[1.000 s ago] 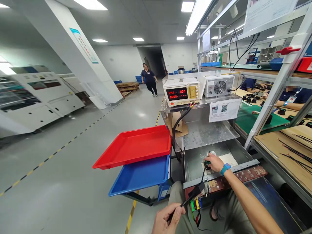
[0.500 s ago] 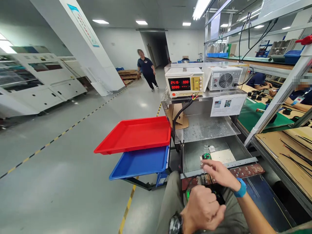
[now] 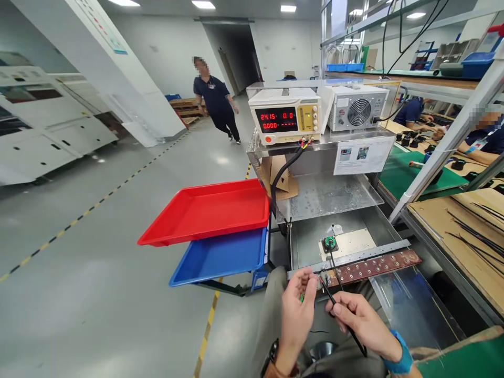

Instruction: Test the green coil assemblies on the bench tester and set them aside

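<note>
My right hand (image 3: pixel 356 317) is closed around a black cable (image 3: pixel 331 297), whose loose tail hangs below the palm. Thin wire ends at the cable's upper tip meet the curled fingers and thumb of my left hand (image 3: pixel 299 302), which appear to pinch them. A round black part with a green circuit board (image 3: pixel 329 243) lies beyond my hands in the metal tray (image 3: pixel 305 244), and a black lead runs from it toward me. Between the hands and the tray is a reddish-brown strip (image 3: pixel 370 266) with rows of metal studs, along a grey metal bar (image 3: pixel 354 258).
A power supply (image 3: pixel 287 118) with red digits stands on the shelf ahead. To the left, a red tray (image 3: pixel 208 210) overlaps a blue tray (image 3: pixel 220 257). Several black cables lie on the cardboard (image 3: pixel 444 220) at right. A person (image 3: pixel 216 102) walks on the aisle; others sit at the right bench.
My right hand has drawn back from the tray and now holds the black cable. My left hand has turned from a fist to meet the wire ends. The walking person is closer.
</note>
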Available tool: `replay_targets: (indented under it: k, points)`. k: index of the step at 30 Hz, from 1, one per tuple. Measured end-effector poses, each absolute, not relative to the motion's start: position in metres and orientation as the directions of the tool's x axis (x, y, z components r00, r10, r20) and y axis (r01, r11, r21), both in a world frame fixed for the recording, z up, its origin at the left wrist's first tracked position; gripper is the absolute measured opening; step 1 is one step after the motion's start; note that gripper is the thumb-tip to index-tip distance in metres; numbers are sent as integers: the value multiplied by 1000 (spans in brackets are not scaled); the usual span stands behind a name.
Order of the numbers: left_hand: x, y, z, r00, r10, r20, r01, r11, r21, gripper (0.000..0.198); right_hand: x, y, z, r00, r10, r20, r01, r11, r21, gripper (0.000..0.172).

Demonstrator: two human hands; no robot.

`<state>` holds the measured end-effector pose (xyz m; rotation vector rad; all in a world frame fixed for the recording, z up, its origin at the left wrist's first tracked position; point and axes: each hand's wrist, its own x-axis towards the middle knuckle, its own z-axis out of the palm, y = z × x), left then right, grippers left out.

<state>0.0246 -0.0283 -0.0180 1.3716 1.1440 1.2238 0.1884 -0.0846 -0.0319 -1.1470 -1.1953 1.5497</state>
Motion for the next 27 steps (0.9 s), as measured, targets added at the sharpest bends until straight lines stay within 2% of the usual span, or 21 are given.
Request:
replay_targets:
  k: [2,4,9,14,18,21,23,27]
  points:
    - [19,-20,-19,173,985,11,41,-18,999,32,183,-89,-33,-216,959,-185,-39,-197,-980,53]
    - [15,-18,-21,245,969,-22,46,11,999,33,179,-91,-34,-196,963,-188,26,-186,-982,52]
    - [3,-25,-26,290,956,-53,127,17,992,25,167,-102,-37,37,995,-88,240,-94,-966,39]
    - [1,-37,-38,194,976,95,232,-140,963,23,144,-116,-50,128,992,-14,305,-53,-951,28]
    - [-5,-48,-54,123,954,273,275,-297,915,19,128,-123,-61,155,988,-17,336,-69,-939,25]
    - [-13,-53,-69,106,945,308,247,-325,913,18,121,-126,-67,140,989,-42,329,-86,-940,26]
    - [-18,-52,-79,98,957,274,180,-287,941,21,118,-126,-70,119,991,-60,316,-95,-944,25]
    - [-25,-43,-92,193,980,49,135,-76,988,30,110,-116,-78,88,992,-92,284,-114,-952,22]
